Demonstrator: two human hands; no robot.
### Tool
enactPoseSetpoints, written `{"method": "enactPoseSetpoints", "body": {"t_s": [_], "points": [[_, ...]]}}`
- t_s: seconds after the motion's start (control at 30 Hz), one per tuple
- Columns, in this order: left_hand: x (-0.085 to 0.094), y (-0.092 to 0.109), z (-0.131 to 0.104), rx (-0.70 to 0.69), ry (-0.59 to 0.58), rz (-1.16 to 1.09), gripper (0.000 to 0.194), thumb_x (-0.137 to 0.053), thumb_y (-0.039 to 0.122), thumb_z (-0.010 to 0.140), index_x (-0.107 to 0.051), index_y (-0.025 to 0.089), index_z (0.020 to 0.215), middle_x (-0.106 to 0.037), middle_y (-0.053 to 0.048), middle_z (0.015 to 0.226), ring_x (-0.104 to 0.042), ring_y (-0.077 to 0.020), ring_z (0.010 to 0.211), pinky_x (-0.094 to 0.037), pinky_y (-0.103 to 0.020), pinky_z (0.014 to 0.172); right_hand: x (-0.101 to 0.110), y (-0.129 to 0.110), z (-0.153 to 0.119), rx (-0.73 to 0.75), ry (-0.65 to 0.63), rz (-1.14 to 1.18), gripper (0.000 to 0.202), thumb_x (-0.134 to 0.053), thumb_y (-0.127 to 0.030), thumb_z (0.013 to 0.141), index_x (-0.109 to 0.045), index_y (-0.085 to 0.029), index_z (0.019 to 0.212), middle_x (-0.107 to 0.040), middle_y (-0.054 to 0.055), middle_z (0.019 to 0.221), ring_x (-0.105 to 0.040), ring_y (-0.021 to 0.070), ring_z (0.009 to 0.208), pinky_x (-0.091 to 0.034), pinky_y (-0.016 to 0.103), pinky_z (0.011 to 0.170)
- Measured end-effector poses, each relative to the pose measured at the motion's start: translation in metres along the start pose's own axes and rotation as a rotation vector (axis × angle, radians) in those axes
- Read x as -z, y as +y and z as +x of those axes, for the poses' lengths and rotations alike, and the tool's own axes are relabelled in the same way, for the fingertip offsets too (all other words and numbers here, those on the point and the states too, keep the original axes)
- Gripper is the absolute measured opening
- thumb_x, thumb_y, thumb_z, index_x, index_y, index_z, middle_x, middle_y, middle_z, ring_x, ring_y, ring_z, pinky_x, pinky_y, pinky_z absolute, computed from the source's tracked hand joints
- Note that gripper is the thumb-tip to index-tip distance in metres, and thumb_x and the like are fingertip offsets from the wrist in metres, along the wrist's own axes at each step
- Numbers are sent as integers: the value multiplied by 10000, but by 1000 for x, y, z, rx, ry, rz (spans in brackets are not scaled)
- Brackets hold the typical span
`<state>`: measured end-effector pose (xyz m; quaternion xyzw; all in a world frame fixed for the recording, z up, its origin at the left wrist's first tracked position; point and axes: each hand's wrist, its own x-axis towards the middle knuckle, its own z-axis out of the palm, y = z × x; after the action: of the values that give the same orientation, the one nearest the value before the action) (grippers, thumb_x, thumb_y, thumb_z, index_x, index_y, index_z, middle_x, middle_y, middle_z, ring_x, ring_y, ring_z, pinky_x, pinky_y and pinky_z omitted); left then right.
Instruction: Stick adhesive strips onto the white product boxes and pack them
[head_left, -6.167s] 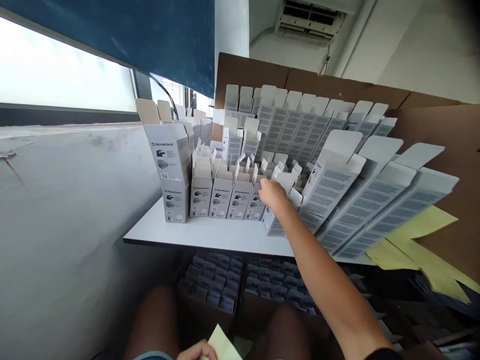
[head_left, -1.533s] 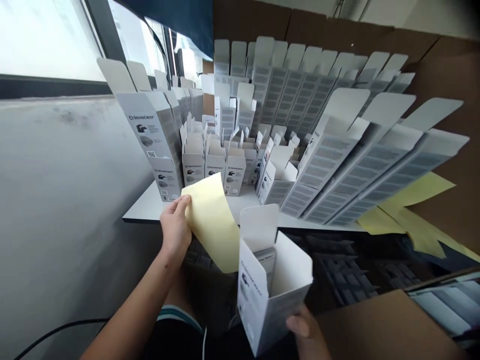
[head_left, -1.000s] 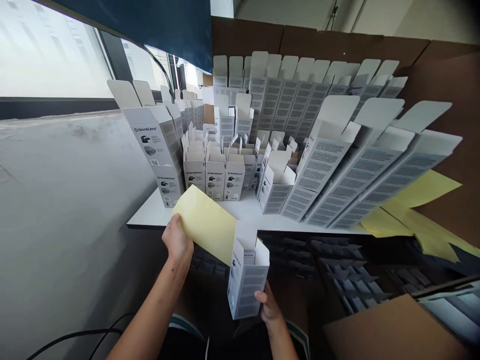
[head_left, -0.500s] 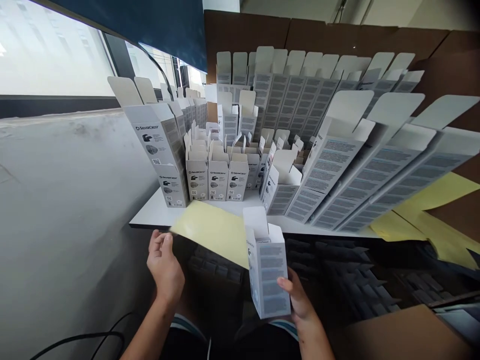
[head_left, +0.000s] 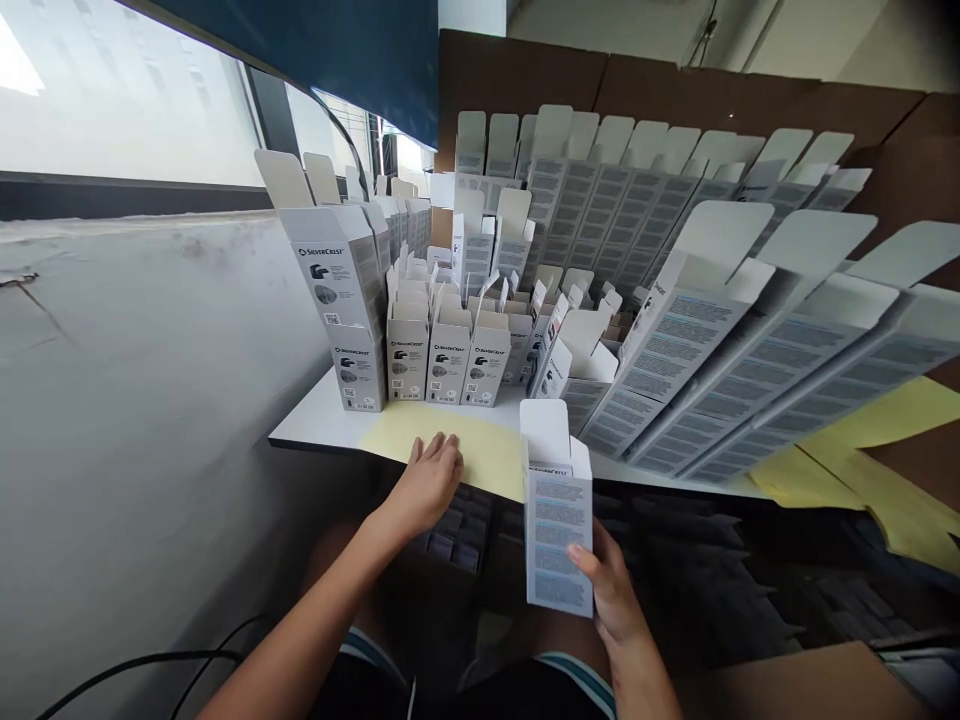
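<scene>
My right hand (head_left: 611,580) grips a small white carton (head_left: 559,545) by its lower side, thumb across the printed panel. The carton is upright with its top flap raised, and a white edge with dark lettering shows inside the opening. My left hand (head_left: 427,485) is open, its fingers laid on a pale yellow sheet (head_left: 487,450) at the table's front edge. The sheet lies partly on the white table (head_left: 315,415), and its right end goes behind the held carton.
Rows of open-topped cartons (head_left: 487,365) fill the table behind my hands. Taller stacks (head_left: 664,345) stand at the right, and another stack (head_left: 345,300) at the left by the wall (head_left: 150,400). More yellow sheets (head_left: 840,470) lie at the right. Below is a brown cardboard box (head_left: 817,680).
My left hand has moved right and forward from the sheet's left corner onto its front part. The sheet now lies flatter. My right hand still holds the carton, shifted slightly right.
</scene>
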<state>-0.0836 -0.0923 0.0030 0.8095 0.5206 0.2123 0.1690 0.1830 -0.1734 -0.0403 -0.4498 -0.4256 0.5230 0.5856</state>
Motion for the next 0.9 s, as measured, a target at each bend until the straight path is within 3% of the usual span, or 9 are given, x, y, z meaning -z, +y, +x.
{"method": "enactPoseSetpoints", "body": {"t_s": [0.1, 0.17, 0.37, 0.57, 0.6, 0.67, 0.77, 0.83, 0.9], "points": [[-6, 6, 7, 17, -1, 18, 302, -287, 286, 1022, -558, 152, 1025, -532, -218, 1434, -301, -427, 1476, -208, -756, 1125, 3, -3, -19, 76, 89, -61, 587, -802, -437, 723, -644, -256, 1258, -704, 91, 1268, -637, 357, 1179, -536, 433, 951], [-8, 9, 10, 33, -2, 24, 298, -278, 287, 1024, -548, 161, 1017, -543, -208, 1413, -309, -424, 1469, -212, -765, 1112, 5, -5, -34, 73, 89, -57, 605, -790, -453, 731, -627, -259, 1280, -701, 96, 1272, -621, 379, 1204, -534, 452, 958], [-11, 8, 26, 50, 13, 14, 255, -321, 265, 1005, -553, 162, 979, -479, -232, 1467, -315, -422, 1460, -198, -771, 1105, 10, -6, -67, -6, 122, -46, 581, -812, -467, 679, -662, -267, 1203, -727, 92, 1207, -640, 397, 1163, -548, 461, 923], [-6, 9, 28, 15, 94, -28, 185, -380, 248, 984, -547, 192, 926, -535, -174, 1430, -347, -364, 1453, -134, -767, 1130, 6, -6, -69, -7, 94, -5, 438, -820, -486, 660, -692, -267, 1017, -769, 78, 998, -712, 359, 946, -574, 449, 820], [-5, 11, 23, 2, 136, -65, 175, -390, 249, 982, -545, 196, 921, -535, -164, 1436, -368, -343, 1445, -138, -738, 1151, 6, -5, -68, -9, 101, 11, 430, -823, -480, 661, -691, -263, 1008, -770, 78, 982, -716, 353, 922, -576, 456, 821], [-4, 15, 8, -24, 265, -251, 159, -414, 260, 983, -551, 207, 920, -607, -140, 1348, -497, -288, 1348, -278, -620, 1158, 6, -1, -66, -10, 112, 33, 429, -824, -466, 673, -690, -252, 1019, -771, 84, 969, -721, 346, 893, -582, 462, 808], [-11, 25, -30, -36, 448, -614, 123, -477, 253, 978, -573, 220, 909, -709, -77, 1060, -668, -207, 1034, -514, -390, 941, -2, 0, -64, -22, 104, 24, 464, -816, -451, 699, -682, -238, 1089, -768, 88, 1020, -716, 340, 935, -581, 453, 820], [-17, 33, -60, -79, 529, -689, 90, -520, 201, 957, -589, 221, 902, -714, -50, 966, -683, -186, 935, -543, -347, 857, -13, -3, -62, -37, 55, 16, 483, -808, -451, 714, -674, -233, 1124, -763, 81, 1065, -705, 328, 983, -571, 440, 853], [-19, 42, -86, -231, 606, -653, 105, -564, 126, 908, -607, 221, 911, -723, -39, 923, -696, -189, 915, -569, -363, 840, -29, -8, -57, -45, -18, 34, 487, -794, -454, 727, -667, -231, 1141, -757, 70, 1080, -698, 308, 996, -563, 427, 867]]}}
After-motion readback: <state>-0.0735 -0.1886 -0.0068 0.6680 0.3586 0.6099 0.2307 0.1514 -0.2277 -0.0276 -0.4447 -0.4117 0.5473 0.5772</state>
